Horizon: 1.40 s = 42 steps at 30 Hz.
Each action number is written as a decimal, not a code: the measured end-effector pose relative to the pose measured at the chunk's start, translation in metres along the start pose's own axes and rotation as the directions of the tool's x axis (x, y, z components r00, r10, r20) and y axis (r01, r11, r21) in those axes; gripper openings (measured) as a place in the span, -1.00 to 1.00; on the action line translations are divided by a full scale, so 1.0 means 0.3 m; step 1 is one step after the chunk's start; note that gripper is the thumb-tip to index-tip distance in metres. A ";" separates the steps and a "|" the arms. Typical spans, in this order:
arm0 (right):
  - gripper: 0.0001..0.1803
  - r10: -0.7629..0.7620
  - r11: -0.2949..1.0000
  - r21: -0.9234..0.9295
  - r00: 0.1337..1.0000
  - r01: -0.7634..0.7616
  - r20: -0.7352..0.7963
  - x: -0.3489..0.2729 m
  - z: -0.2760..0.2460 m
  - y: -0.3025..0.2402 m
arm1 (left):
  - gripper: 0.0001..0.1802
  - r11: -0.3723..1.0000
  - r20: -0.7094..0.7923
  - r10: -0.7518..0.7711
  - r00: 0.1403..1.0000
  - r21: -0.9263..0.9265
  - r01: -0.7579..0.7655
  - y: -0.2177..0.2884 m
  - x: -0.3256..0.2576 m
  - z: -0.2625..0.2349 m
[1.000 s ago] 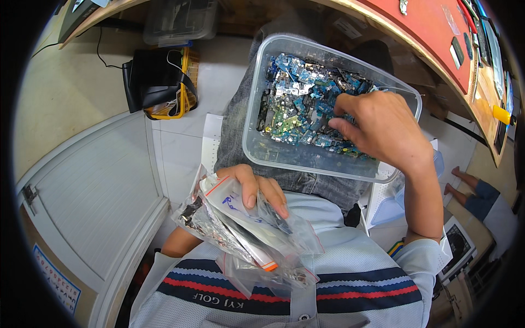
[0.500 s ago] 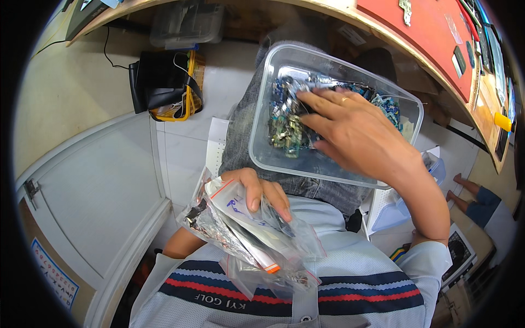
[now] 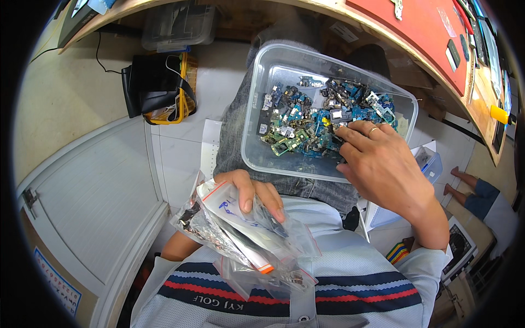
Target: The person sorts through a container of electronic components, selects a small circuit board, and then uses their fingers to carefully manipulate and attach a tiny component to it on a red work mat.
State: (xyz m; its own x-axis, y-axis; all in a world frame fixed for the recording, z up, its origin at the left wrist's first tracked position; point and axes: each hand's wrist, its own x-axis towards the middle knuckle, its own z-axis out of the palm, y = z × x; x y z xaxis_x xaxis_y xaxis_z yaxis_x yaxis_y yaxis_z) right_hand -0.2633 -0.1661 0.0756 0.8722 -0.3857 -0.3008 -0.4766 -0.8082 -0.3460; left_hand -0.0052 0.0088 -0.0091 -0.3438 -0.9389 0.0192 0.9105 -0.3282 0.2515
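A clear plastic tub [image 3: 257, 147] rests on my lap, tilted a little. Inside lies a loose heap of small circuit boards [image 3: 311, 120], mostly blue and green with metal shields. My right hand [image 3: 377, 158] reaches over the tub's near right side, its bent fingers apart and touching the boards; I see nothing gripped, though the fingertips are partly hidden. Against my stomach, my left hand [image 3: 249, 191] is closed over a bundle of clear zip bags [image 3: 246, 229]. Silvery and dark contents show through the bags, and one carries blue handwriting.
Beyond the tub runs a wooden workbench [image 3: 322, 13] with a red mat [image 3: 415, 33]. A yellow basket [image 3: 188, 87] holding a black bag stands on the floor at left, near a white door [image 3: 93, 202]. Another person's legs [image 3: 470, 188] appear at far right.
My right hand has drawn back toward the tub's near right, uncovering more boards, which now lie more spread out. My left hand keeps its hold on the zip bags.
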 end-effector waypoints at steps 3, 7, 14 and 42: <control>-0.74 0.028 1.000 0.002 0.999 -0.028 0.027 -0.013 -0.010 -0.005 | -0.66 1.000 0.009 0.003 1.000 0.010 -0.003 -0.004 0.000 0.001; -0.69 0.117 0.993 0.016 0.986 -0.120 0.117 -0.028 -0.028 -0.005 | -0.66 0.999 0.010 0.009 1.000 0.034 -0.009 -0.007 -0.002 0.002; -0.70 0.130 0.987 0.086 0.991 -0.132 0.025 -0.054 -0.032 0.010 | -0.61 0.995 0.049 0.020 0.999 0.093 -0.025 -0.010 -0.011 -0.010; -0.58 0.145 0.951 0.307 0.932 -0.038 -0.333 -0.083 0.054 0.062 | -0.48 0.818 0.054 0.423 0.904 0.406 -0.407 0.309 0.050 0.087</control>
State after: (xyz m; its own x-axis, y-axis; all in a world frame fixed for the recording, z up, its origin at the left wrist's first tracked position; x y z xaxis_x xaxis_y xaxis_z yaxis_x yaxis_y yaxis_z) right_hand -0.2956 -0.1642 0.0623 0.7801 -0.6248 -0.0342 -0.5203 -0.6173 -0.5901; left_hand 0.0680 -0.0330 0.0397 0.0623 -0.9824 0.1761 0.7915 0.1561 0.5909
